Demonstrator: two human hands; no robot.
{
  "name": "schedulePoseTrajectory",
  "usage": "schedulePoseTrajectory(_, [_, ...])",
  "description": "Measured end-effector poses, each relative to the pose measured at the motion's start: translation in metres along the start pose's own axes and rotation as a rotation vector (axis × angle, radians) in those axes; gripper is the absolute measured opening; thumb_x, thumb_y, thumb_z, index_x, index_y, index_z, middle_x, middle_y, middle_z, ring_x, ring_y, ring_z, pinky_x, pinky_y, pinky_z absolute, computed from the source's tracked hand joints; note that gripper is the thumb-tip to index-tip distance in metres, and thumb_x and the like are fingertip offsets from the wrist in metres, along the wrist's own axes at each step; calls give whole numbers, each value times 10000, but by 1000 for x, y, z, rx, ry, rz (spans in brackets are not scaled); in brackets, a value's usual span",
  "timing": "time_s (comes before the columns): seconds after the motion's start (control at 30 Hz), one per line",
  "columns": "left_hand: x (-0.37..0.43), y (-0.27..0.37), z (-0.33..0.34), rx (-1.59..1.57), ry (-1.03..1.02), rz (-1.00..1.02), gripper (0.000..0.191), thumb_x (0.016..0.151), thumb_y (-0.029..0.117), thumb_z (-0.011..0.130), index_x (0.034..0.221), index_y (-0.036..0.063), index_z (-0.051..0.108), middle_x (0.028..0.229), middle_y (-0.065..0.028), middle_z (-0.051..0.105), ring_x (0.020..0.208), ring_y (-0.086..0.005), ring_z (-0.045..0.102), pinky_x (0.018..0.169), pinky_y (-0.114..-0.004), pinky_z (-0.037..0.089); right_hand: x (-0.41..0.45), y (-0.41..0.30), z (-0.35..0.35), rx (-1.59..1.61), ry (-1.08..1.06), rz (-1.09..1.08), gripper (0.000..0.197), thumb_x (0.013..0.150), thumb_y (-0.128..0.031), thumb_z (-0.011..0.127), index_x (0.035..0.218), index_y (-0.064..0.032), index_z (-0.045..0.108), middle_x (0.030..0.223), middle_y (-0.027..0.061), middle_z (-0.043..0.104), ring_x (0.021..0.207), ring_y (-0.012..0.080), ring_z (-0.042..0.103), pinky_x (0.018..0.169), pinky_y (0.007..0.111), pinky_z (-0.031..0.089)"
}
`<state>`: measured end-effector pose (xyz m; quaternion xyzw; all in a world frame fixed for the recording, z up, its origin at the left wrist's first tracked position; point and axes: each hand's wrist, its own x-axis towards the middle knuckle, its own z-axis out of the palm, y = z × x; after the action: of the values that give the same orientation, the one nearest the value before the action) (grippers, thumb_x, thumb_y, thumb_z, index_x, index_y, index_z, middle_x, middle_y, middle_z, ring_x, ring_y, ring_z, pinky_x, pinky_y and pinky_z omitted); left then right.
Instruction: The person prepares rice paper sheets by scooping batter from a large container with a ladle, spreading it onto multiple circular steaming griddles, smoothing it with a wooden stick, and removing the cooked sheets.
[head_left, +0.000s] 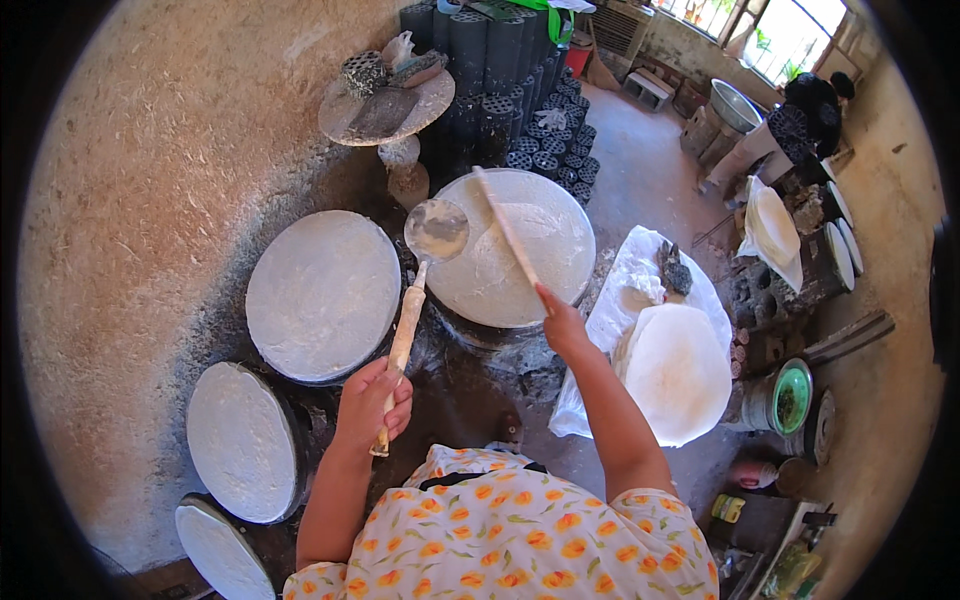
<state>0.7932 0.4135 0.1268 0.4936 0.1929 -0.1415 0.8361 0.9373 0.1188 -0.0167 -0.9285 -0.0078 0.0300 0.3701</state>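
Observation:
In my left hand is the wooden handle of a round, shallow metal ladle. The ladle's bowl overlaps the left edge of the round griddle in front of me; whether it touches cannot be told. My right hand grips a long flat wooden stick that reaches across the same griddle. A whitish layer covers that griddle, with a thicker, uneven patch near its middle. To its left sits a second white-coated griddle. Right of my forearm lies a stack of thin round white sheets.
Two more white-coated griddles curve along the left wall. Behind them all rise stacked coal briquettes, beside a cluttered round stand. At right, a plastic-covered table bears the sheets. A green basin stands farther right.

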Motion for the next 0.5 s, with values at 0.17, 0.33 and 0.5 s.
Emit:
schedulePoseTrajectory(0.17, [1,8,-10,-22,-56,-41,315,948,145,430,1197,-47,448,665,-43,449,369,-74,375,301,-210,334,10,-5,-13,-46,-168,-4,604,787,-1,454,1320,-283,487,1076,231,611,982,391,595,833,442,471])
schedulePoseTrajectory(0.33, [1,19,-21,-534,-375,39,431,968,159,412,1292,-119,352,656,-34,423,365,-66,365,287,-206,329,20,29,-26,60,15,14,658,750,61,454,1353,-200,469,1101,232,618,1015,301,620,858,331,470])
schedulePoseTrajectory(0.5, [39,36,-2,-34,-26,2,275,943,159,459,1133,-40,466,658,-34,445,379,-50,362,287,-198,315,-32,5,-28,43,-267,-38,637,772,39,486,1336,-258,483,1023,248,621,972,387,609,824,406,473])
